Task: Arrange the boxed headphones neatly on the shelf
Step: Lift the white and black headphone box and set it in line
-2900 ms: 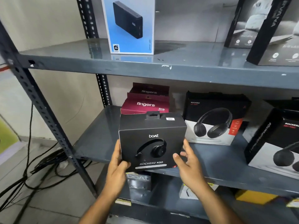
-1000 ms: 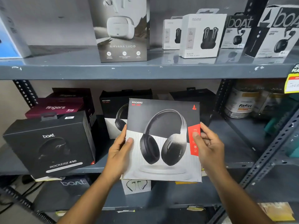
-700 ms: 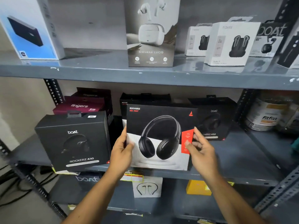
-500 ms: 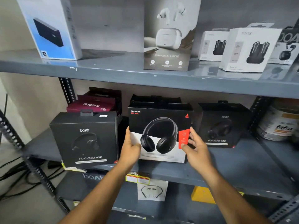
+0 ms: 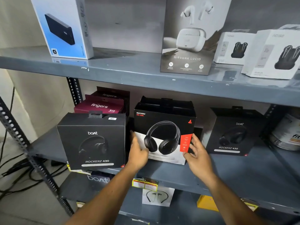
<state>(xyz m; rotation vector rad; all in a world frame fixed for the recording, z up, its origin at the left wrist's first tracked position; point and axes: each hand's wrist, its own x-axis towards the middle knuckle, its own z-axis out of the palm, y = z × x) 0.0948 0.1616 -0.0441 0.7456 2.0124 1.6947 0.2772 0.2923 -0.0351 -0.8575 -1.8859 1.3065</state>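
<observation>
Grey metal shelving, worn and scuffed, middle shelf (image 5: 243, 172) carrying the headphone stock. Nearest, both forearms reaching in: left hand (image 5: 138, 153) flat against the lower left corner of the Rockerz 551 ANC box (image 5: 164, 135), fingers loosely spread, not clamped; right hand (image 5: 197, 151) wide open, fingertips just touching the red strip at the right edge. Box standing upright on the shelf, face out, between two black Rockerz 430 boxes, the left one (image 5: 92, 142) forward near the shelf lip, the right one (image 5: 233, 133) set further back. Behind, another black box (image 5: 165, 103) and maroon fingers S10 packs (image 5: 100, 106). Above, earbud boxes (image 5: 188, 38) on the top shelf. Judged nearly placed: three fronts facing out, yet not in one line, so some squaring likely left. Against half a second earlier, grip loosened, right hand opened off the edge, box seated slightly deeper.
</observation>
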